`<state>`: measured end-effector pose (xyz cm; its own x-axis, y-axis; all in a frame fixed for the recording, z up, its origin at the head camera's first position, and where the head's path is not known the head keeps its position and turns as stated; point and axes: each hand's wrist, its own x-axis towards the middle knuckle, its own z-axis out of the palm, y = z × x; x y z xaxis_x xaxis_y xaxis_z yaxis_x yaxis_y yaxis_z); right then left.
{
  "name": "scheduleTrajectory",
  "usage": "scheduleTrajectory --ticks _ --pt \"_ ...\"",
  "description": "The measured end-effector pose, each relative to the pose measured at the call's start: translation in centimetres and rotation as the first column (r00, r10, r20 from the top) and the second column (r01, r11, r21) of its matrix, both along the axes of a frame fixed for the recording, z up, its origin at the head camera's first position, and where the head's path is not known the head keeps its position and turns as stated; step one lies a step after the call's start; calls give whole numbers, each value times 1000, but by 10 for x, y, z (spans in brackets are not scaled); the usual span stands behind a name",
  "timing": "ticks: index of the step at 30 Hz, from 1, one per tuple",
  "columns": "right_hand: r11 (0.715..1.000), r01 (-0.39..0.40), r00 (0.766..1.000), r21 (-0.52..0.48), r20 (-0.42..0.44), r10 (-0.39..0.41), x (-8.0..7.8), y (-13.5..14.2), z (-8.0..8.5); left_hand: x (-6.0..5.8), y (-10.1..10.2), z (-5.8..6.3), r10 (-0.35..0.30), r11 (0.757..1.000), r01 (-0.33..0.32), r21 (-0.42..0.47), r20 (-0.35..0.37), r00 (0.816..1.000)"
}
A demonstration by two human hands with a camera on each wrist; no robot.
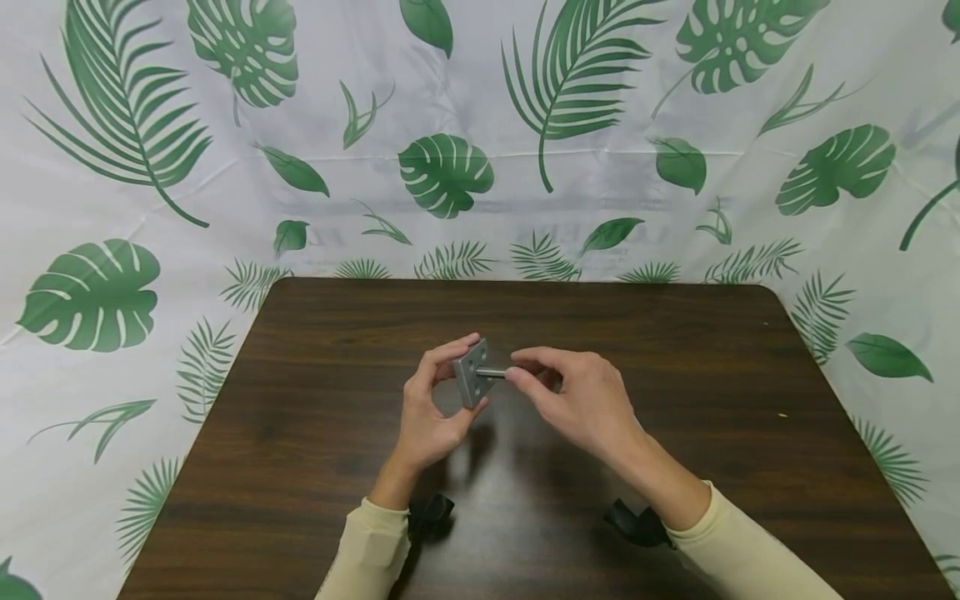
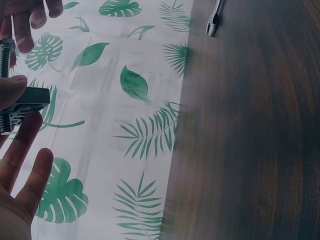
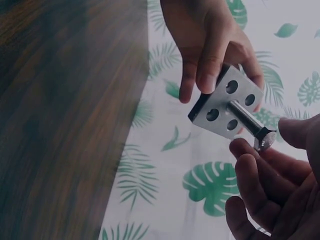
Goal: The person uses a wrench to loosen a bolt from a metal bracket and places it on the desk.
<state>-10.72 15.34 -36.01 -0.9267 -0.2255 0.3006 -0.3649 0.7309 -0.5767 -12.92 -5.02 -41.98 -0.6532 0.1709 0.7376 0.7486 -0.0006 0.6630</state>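
Observation:
My left hand (image 1: 431, 417) holds a square metal plate (image 1: 467, 379) by its edges between thumb and fingers, raised above the table. Small holes surround its centre, as the right wrist view shows. Through the middle runs a threaded bolt (image 3: 245, 117), its head (image 3: 265, 138) out on the right side and its threaded end (image 2: 5, 124) past the other face. My right hand (image 1: 588, 400) is at the bolt's head, fingers loosely bent around it. In the right wrist view a gap separates the right thumb (image 3: 296, 132) from the head.
The dark wood table (image 1: 315, 467) lies beneath both hands. In the left wrist view, a metal tool with a forked end (image 2: 212, 25) is on it. Behind hangs a white leaf-print sheet (image 1: 337, 117). Black wrist-worn devices (image 1: 637, 525) sit below the wrists. A tiny pale fleck (image 1: 782, 415) lies at right.

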Motion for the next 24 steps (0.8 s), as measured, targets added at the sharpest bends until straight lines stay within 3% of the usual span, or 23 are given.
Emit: scheduleTrajectory --ticks 4,17,24 --pt "1000 2 1000 17 13 -3 0 1 0 0 0 0 -5 1000 5 3 1 1000" --pt "991 -136 982 -20 -132 132 -1 3 -2 1 1 -1 -7 1000 7 2 15 1000" --pt "997 -72 991 -5 -114 71 0 2 -1 1 1 1 -4 1000 4 7 8 1000"
